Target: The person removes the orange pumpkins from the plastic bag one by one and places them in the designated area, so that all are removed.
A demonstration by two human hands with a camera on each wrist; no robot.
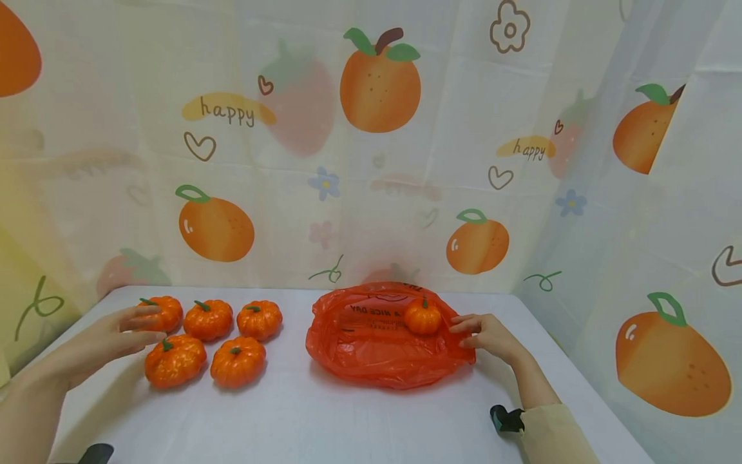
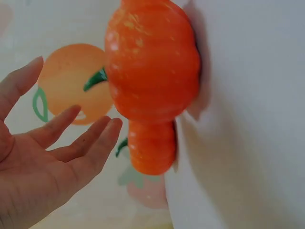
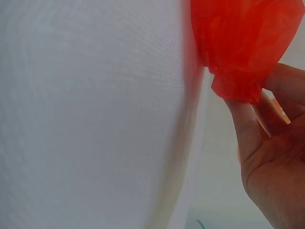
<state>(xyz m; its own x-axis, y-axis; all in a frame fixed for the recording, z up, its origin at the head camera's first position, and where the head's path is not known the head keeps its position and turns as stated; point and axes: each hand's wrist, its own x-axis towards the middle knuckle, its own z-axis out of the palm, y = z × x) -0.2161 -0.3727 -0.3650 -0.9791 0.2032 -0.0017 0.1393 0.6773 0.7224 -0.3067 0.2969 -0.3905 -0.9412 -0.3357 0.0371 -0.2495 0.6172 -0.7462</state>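
Note:
My left hand [image 1: 104, 341] hovers over the left group of small orange pumpkins [image 1: 237, 363], near the back-left pumpkin [image 1: 168, 312] and the front-left one [image 1: 176, 362]. In the left wrist view its fingers are spread and relaxed, apart from a green-stemmed pumpkin [image 2: 152, 62]. A red plastic bag [image 1: 382, 367] lies with its mouth spread wide. Inside, toward its right side, sits one pumpkin [image 1: 422, 317]. My right hand [image 1: 489, 336] pinches the bag's right edge between thumb and fingers, as the right wrist view shows with the gathered red plastic [image 3: 238, 83].
Everything stands on a white-covered table [image 1: 324, 425]. A fruit-printed curtain [image 1: 406, 193] hangs behind it and along the sides. Dark straps [image 1: 506, 419] show by the wrists.

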